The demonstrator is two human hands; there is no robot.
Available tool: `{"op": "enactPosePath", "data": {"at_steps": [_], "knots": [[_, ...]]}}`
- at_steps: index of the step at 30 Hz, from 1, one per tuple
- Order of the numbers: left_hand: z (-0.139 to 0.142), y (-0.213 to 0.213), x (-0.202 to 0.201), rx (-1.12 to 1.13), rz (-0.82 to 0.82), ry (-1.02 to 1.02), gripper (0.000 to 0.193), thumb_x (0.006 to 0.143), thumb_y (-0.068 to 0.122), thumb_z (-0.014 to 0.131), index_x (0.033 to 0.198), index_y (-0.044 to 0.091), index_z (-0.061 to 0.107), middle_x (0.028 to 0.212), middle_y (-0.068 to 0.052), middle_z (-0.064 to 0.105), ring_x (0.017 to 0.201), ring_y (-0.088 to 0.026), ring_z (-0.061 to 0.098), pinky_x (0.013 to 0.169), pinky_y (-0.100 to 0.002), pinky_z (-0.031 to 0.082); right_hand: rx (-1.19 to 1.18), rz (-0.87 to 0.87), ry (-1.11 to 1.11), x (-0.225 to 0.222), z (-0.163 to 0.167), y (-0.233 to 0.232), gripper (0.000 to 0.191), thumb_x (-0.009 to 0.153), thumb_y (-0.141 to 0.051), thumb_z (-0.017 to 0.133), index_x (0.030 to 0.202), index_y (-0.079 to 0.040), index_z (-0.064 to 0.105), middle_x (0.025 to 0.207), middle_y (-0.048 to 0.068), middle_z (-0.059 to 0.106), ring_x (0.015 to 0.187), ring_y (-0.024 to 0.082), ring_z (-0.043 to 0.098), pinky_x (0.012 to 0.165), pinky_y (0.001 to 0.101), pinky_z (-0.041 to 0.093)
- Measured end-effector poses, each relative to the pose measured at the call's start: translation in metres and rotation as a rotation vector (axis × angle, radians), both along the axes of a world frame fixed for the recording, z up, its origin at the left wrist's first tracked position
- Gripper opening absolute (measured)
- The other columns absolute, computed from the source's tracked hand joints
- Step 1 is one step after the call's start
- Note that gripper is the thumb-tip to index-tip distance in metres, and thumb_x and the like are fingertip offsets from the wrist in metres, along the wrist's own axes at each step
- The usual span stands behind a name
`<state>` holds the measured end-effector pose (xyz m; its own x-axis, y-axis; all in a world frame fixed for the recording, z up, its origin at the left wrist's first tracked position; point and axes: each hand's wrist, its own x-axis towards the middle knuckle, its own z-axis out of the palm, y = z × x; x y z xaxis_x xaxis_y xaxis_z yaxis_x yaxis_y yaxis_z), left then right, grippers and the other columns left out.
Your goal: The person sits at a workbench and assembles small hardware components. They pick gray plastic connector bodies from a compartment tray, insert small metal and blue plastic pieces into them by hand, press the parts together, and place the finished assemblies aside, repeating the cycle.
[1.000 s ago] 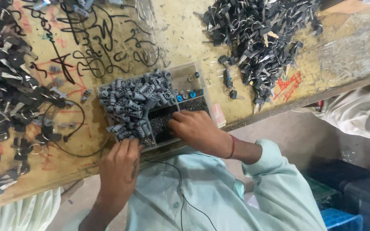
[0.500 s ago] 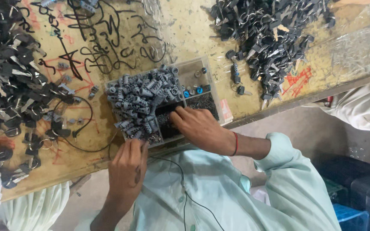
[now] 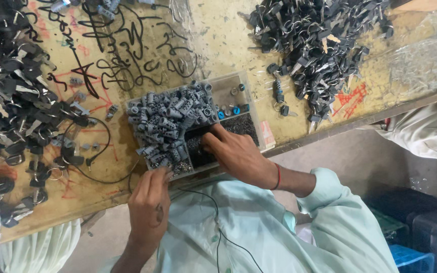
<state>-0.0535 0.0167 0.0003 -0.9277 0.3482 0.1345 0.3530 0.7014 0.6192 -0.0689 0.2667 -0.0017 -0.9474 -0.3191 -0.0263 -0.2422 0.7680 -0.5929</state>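
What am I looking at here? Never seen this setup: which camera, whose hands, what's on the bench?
One camera, worn on a person's head, looking down at their own bare hands; no machine is involved. The left hand rests at the near edge of a clear compartment box, its fingertips by a heap of small grey cylinders. The right hand reaches into a compartment of dark small parts; whether it pinches anything cannot be told. A few blue pieces sit in another compartment. The box lies on a scribbled wooden bench, with piles of black-headed keys at far left and upper right.
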Motion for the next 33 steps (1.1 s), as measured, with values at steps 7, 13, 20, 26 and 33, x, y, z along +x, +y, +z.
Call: {"op": "enactPosePath", "data": {"at_steps": [7, 13, 20, 26, 33], "knots": [[-0.006, 0.006, 0.004, 0.137, 0.136, -0.077, 0.014, 0.094, 0.003, 0.070, 0.108, 0.003, 0.064, 0.098, -0.012, 0.070, 0.085, -0.029, 0.071, 0.074, -0.040, 0.056, -0.065, -0.049, 0.006, -0.003, -0.009, 0.000, 0.020, 0.094, -0.016, 0.068, 0.109, -0.008, 0.057, 0.107, 0.012, 0.059, 0.079, 0.039, 0.066, 0.063, 0.0498, 0.052], [0.006, 0.014, 0.005, 0.331, 0.180, -0.132, 0.013, 0.094, 0.004, 0.070, 0.107, 0.002, 0.069, 0.103, -0.011, 0.071, 0.085, -0.018, 0.070, 0.075, -0.029, 0.057, -0.207, -0.070, -0.013, 0.001, -0.004, 0.000, 0.018, 0.097, -0.013, 0.066, 0.112, -0.008, 0.058, 0.111, 0.014, 0.059, 0.085, 0.040, 0.066, 0.065, 0.0492, 0.051], [0.001, 0.047, 0.006, 0.650, 0.184, -0.462, 0.009, 0.098, 0.003, 0.064, 0.106, 0.000, 0.068, 0.100, -0.008, 0.072, 0.081, -0.013, 0.070, 0.073, -0.025, 0.057, -0.787, 0.053, -0.216, 0.010, -0.002, 0.004, 0.011, 0.118, -0.012, 0.046, 0.117, -0.002, 0.050, 0.114, 0.012, 0.053, 0.097, 0.024, 0.054, 0.085, 0.0394, 0.050], [-0.007, 0.061, 0.004, 0.750, 0.039, -0.194, 0.012, 0.098, 0.000, 0.068, 0.110, -0.001, 0.071, 0.101, -0.010, 0.074, 0.087, -0.013, 0.073, 0.077, -0.026, 0.061, -1.161, -0.072, -0.548, 0.025, -0.001, 0.002, 0.019, 0.112, -0.018, 0.039, 0.120, -0.003, 0.049, 0.127, 0.007, 0.049, 0.082, 0.008, 0.051, 0.065, 0.0245, 0.046], [-0.014, 0.062, 0.008, 1.059, 0.110, -0.466, 0.014, 0.093, -0.004, 0.072, 0.107, -0.002, 0.072, 0.095, -0.010, 0.075, 0.082, -0.014, 0.077, 0.074, -0.028, 0.066, -1.299, -0.016, -0.586, 0.030, -0.011, -0.004, 0.018, 0.117, -0.020, 0.040, 0.121, -0.004, 0.048, 0.124, 0.006, 0.047, 0.085, 0.008, 0.048, 0.069, 0.0239, 0.045]]}}
